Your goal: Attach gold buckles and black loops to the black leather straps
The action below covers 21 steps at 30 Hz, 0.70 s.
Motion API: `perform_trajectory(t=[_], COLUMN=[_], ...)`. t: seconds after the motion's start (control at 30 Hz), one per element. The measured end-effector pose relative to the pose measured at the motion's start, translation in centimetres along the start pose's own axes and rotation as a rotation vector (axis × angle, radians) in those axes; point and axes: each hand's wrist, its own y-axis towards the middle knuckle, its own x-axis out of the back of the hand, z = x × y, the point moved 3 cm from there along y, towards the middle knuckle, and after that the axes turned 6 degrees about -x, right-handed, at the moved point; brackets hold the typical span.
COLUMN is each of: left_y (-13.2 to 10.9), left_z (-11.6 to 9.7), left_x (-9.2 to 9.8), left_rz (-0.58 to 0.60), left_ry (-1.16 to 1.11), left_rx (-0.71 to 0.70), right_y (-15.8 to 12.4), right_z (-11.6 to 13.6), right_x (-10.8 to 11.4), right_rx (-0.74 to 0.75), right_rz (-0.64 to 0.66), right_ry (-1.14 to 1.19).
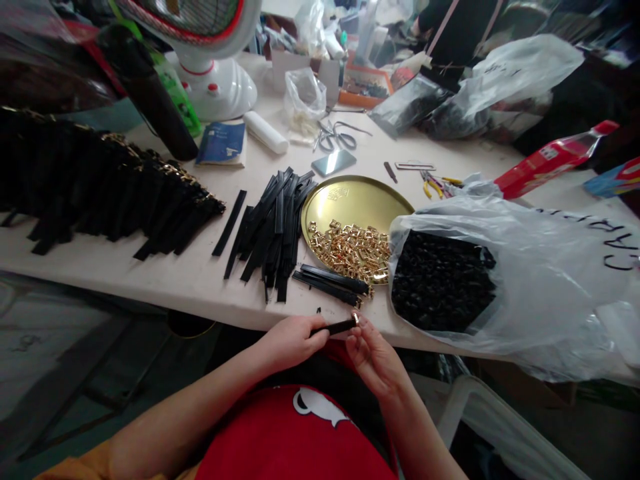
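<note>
At the table's front edge, my left hand is closed on a black strap. A gold buckle sits at the strap's right end, and my right hand pinches it between thumb and finger. Just beyond my hands, a few black straps with gold ends lie side by side. Behind them a round gold tray holds a heap of small gold buckles. Left of the tray is a loose pile of plain black straps.
A clear plastic bag of small black pieces lies at right. Many buckled straps are heaped at left. Behind stand a fan, black bottle, scissors, phone, pliers and red bottle.
</note>
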Motion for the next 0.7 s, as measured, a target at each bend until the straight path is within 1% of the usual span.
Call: perform_trajectory(t=[0.07,0.13,0.17,0.23,0.3,0.33,0.37,0.4,0.47,0.53,0.57,0.6,0.63,0.7], left_y=[-0.1,-0.1,-0.1,-0.1,-0.2,-0.2,-0.3,-0.3,-0.5,-0.6,-0.7,-0.7,-0.8,-1.0], left_z=[-0.4,-0.8,-0.9,-1.0,-0.9,-0.8,-0.8,-0.7,-0.7,-0.7,-0.7,-0.7,-0.7,-0.7], left_x=[-0.1,-0.2,-0.3,-0.5,-0.7,-0.8,-0.9,-1.0,-1.1,-1.3,-1.4,-1.6,-1.7,-2.0], left_rz=[-0.004,-0.035,-0.049,-0.055,-0.027,-0.008,0.012,0.03,0.047,0.028,0.003,-0.029,-0.064,-0.129], left_ry=[-0.017,-0.061,-0.094,-0.188,-0.307,-0.36,-0.403,-0.433,-0.456,-0.434,-0.412,-0.387,-0.363,-0.322], left_rx=[-0.024,-0.036,-0.034,-0.022,-0.006,-0.001,0.002,0.009,0.029,0.049,0.054,0.057,0.058,0.059], right_y=[0.0,-0.1,-0.2,-0.6,-1.0,-1.1,-1.2,-1.2,-1.1,-1.1,-1.2,-1.3,-1.6,-2.2], right_z=[-0.6,-1.4,-1.6,-1.8,-1.6,-1.5,-1.4,-1.2,-1.1,-1.1,-1.1,-1.1,-1.0,-0.7], right_x=[-0.4,-0.8,-0.9,-1.1,-1.1,-1.1,-1.1,-1.1,-1.1,-1.3,-1.3,-1.3,-1.3,-1.2], right_rx=[0.012,0.071,0.127,0.291,0.447,0.484,0.486,0.456,0.349,0.258,0.243,0.26,0.317,0.513], right_rz=[0.015,0.043,0.052,0.051,0.029,0.025,0.029,0.04,0.071,0.097,0.097,0.086,0.062,-0.013], right_ry=[-0.068,-0.186,-0.265,-0.434,-0.575,-0.615,-0.631,-0.628,-0.576,-0.522,-0.52,-0.547,-0.607,-0.781])
